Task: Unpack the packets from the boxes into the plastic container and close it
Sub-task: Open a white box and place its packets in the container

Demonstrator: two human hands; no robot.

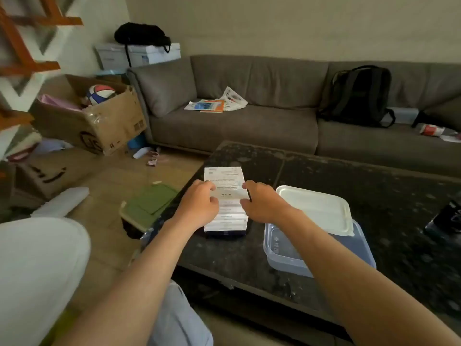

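Dark speckled stone-look coffee table point(374, 186): a stack of flat white cardboard boxes point(230, 219) sits near its left edge, about midway btwn the front & far edges. Narrow gap only btwn the stack & the clear bluish rectangular plastic container point(282, 253), which stands to the stack's right, close to the table's front edge.

L hand point(199, 204) has fingers curled onto the left side of the top box point(228, 182), white w/ black print. R hand point(260, 203) has fingers curled at that box's right side. Both grip it, one per side. How tight the grip is, can't tell.

White rounded-rectangle plastic lid point(315, 208) lies askew on the container's far rim, not seated, covering the far part. The near-left part is uncovered & shows only the container's base.

Room to move: a broad stretch of tabletop runs from the lid to the far edge by the grey fabric sofa point(249, 121). A dark object point(446, 219) sits at the table's right edge, too blurred to ID.

Off the table's left edge, on the floor, a bin w/ a green lid point(149, 206) sits just beside the table. Further left, an open brown cardboard carton point(112, 126) holds a red-white-blue ball point(99, 93). A black backpack point(359, 96) & loose printed papers point(217, 102) lie on the sofa.
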